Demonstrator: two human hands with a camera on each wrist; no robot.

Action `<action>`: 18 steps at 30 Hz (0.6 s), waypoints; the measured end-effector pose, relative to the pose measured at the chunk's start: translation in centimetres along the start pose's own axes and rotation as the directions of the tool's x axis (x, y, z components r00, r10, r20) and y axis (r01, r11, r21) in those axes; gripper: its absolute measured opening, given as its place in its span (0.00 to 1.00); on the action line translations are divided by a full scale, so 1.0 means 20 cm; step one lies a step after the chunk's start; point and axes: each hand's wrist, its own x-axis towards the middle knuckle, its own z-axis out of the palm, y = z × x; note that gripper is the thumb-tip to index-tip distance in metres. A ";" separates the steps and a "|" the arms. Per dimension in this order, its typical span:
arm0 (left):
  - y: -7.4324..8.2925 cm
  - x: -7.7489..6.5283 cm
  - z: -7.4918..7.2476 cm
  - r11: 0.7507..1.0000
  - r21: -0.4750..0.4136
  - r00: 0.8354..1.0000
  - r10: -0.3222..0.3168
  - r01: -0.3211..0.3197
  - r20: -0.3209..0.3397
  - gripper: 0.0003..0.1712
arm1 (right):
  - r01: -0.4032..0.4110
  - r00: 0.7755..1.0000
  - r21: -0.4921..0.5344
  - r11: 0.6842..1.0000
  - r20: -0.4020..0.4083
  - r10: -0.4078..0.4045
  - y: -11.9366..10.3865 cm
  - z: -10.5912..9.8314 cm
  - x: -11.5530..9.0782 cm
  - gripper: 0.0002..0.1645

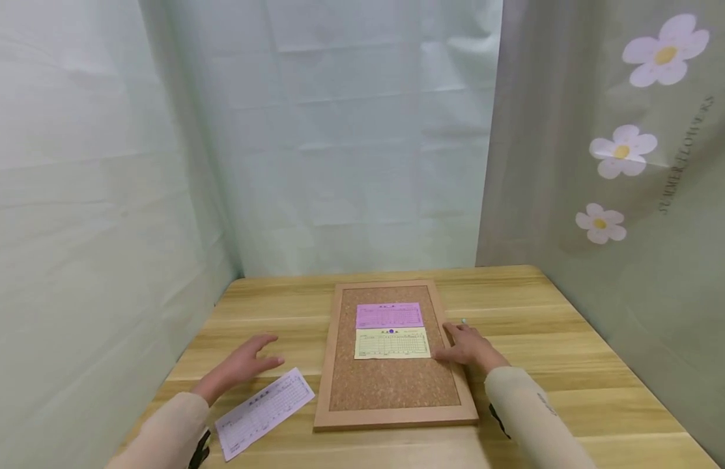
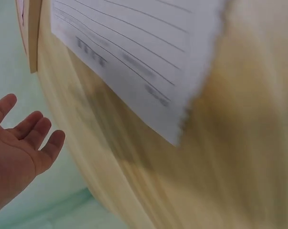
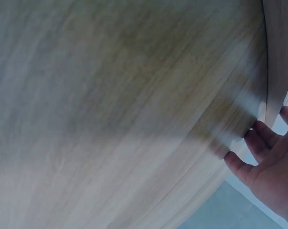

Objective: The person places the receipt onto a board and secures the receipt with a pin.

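Observation:
A wood-framed cork board [image 1: 394, 394] lies flat on the table. Pinned on it are a pink form slip [image 1: 389, 316] and, just below, a pale yellow form slip [image 1: 391, 345]; a purple-blue push pin [image 1: 391, 331] shows at the yellow slip's top edge. My right hand [image 1: 466, 346] rests at the board's right side, its thumb by the yellow slip and the other fingers spread along the frame. My left hand [image 1: 245, 365] hovers with fingers apart, holding nothing. Below it, left of the board, a loose pale lilac form slip [image 1: 265, 412] lies at a slant.
A small teal object [image 1: 464, 320] sits on the wooden table [image 1: 532, 312] just past my right hand. Pale curtains [image 1: 362, 143] enclose the table on the left, back and right, the right one printed with white flowers [image 1: 623, 151].

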 end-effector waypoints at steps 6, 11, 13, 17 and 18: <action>-0.06 -0.09 -0.05 0.997 -0.029 0.997 -0.072 0.073 0.022 0.42 | -0.014 1.000 -0.011 1.000 -0.002 0.014 0.00 0.00 -0.01 0.56; -0.11 -0.14 -0.08 0.991 -0.074 0.993 -0.110 0.112 0.038 0.41 | -0.017 1.000 -0.017 1.000 -0.001 0.017 0.00 -0.01 -0.01 0.56; -0.13 -0.15 -0.08 0.989 -0.079 0.992 -0.118 0.121 0.042 0.41 | -0.019 1.000 -0.013 1.000 0.001 0.019 0.00 -0.01 -0.01 0.56; -0.15 -0.19 -0.09 0.986 -0.083 0.988 -0.143 0.147 0.050 0.41 | -0.015 1.000 -0.007 1.000 0.005 0.015 -0.01 0.00 -0.02 0.55; -0.16 -0.20 -0.10 0.985 -0.087 0.988 -0.144 0.148 0.054 0.41 | -0.013 1.000 -0.006 1.000 0.006 0.013 -0.01 0.00 -0.02 0.55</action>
